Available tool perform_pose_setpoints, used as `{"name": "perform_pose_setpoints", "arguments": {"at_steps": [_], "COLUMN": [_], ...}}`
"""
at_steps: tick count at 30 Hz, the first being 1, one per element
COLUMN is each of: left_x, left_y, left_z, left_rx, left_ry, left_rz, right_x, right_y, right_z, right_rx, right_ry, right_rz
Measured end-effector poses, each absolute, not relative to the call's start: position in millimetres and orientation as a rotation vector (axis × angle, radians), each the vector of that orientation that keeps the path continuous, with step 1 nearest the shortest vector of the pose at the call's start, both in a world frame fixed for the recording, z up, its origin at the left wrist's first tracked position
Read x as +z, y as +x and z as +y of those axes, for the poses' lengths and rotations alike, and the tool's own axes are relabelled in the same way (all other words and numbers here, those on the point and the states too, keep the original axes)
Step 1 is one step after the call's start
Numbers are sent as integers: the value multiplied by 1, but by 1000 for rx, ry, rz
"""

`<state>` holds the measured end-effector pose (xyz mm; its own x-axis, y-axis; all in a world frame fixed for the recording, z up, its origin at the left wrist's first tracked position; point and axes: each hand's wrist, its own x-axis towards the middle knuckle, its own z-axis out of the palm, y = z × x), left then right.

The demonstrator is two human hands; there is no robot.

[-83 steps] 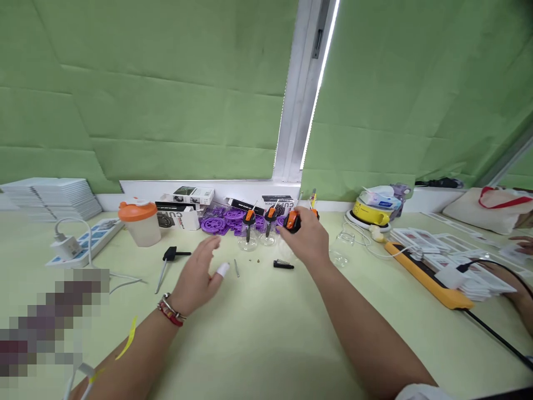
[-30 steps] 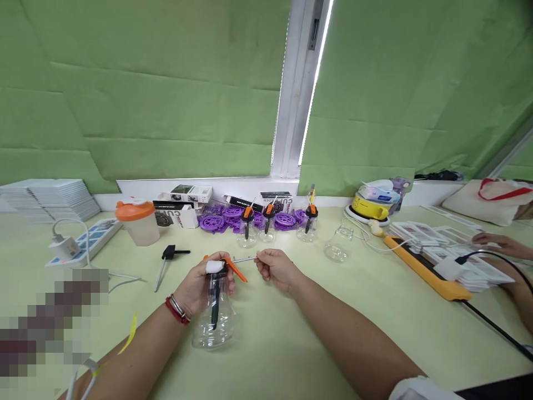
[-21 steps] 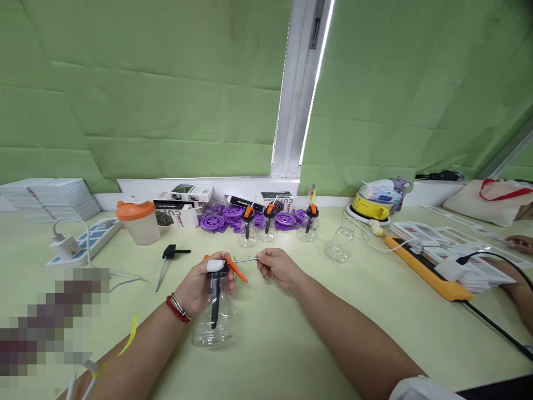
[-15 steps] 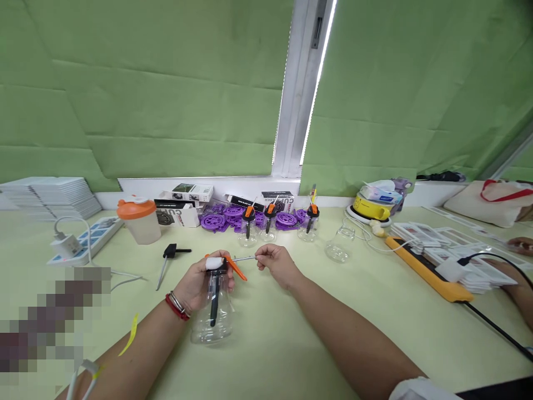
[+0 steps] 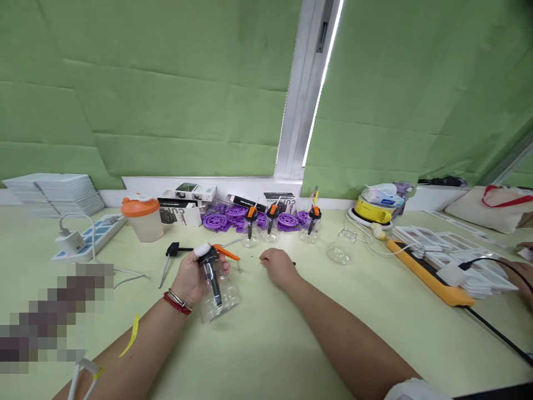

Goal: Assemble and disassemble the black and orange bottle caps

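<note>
My left hand (image 5: 190, 280) is closed around the neck of a clear plastic bottle (image 5: 220, 297), which tilts over the table. Its top is black with an orange lever (image 5: 226, 252), a thin metal rod points away to the right, and a dark tube runs down inside. The thumb wears a white cover. Right of the bottle, my right hand (image 5: 278, 268) rests low at the table with curled fingers. A small black tip (image 5: 294, 263) shows behind it; what the fingers hold is hidden. A tiny dark piece (image 5: 252, 256) lies between the hands.
Three similar bottles (image 5: 270, 225) stand before purple plastic parts (image 5: 215, 221) and boxes. A topless clear bottle (image 5: 340, 248) is at right. A black piece with a metal rod (image 5: 172, 250), an orange-lidded shaker (image 5: 142, 218) and power strips (image 5: 428, 272) are around. Another person's hand (image 5: 518, 272) is far right.
My right hand has let go of the metal rod and lowered to the table. The bottle has tilted, its base swinging right and up, while my left hand keeps holding it.
</note>
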<state>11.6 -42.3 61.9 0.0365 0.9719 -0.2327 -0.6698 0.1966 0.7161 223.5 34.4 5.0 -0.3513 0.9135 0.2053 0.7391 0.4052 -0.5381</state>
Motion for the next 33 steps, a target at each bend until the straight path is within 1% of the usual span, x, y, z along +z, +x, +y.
{"name": "perform_pose_setpoints", "arguments": {"at_steps": [2, 7, 11, 13, 15, 16, 20, 21, 22, 23, 25, 28, 30, 33], "left_x": [64, 67, 65, 63, 63, 62, 62, 61, 61, 60, 58, 55, 54, 56], "left_y": [13, 15, 13, 13, 14, 15, 20, 20, 21, 20, 17, 14, 14, 16], "left_z": [-42, -42, -40, -40, -40, -40, -44, -45, -45, -46, -46, -44, -42, -40], "left_rx": [1404, 1413, 1477, 1511, 1534, 1556, 1630, 1631, 1629, 1621, 1577, 1454, 1379, 1246], "left_ry": [424, 398, 379, 366, 358, 360, 459, 528, 626, 751, 1053, 1467, 1553, 1337], "left_rz": [863, 937, 880, 830, 778, 744, 619, 630, 673, 750, 991, 1368, 1509, 1584], "right_x": [2, -1, 3, 8, 15, 19, 30, 32, 33, 35, 37, 42, 46, 53], "right_y": [220, 212, 212, 213, 213, 212, 208, 207, 207, 206, 207, 213, 218, 227], "right_z": [34, 32, 32, 26, 14, 7, -23, -27, -30, -31, -29, -26, -26, -27], "right_rx": [367, 316, 287, 334, 552, 752, 1853, 2020, 2113, 2137, 2056, 1774, 1448, 874], "right_ry": [-1456, -1499, -1534, -1510, -1389, -1292, -909, -843, -811, -811, -873, -983, -994, -758], "right_rz": [-2340, -2369, -2309, -2227, -2094, -2008, -1482, -1348, -1244, -1184, -1182, -1402, -1638, -2058]}}
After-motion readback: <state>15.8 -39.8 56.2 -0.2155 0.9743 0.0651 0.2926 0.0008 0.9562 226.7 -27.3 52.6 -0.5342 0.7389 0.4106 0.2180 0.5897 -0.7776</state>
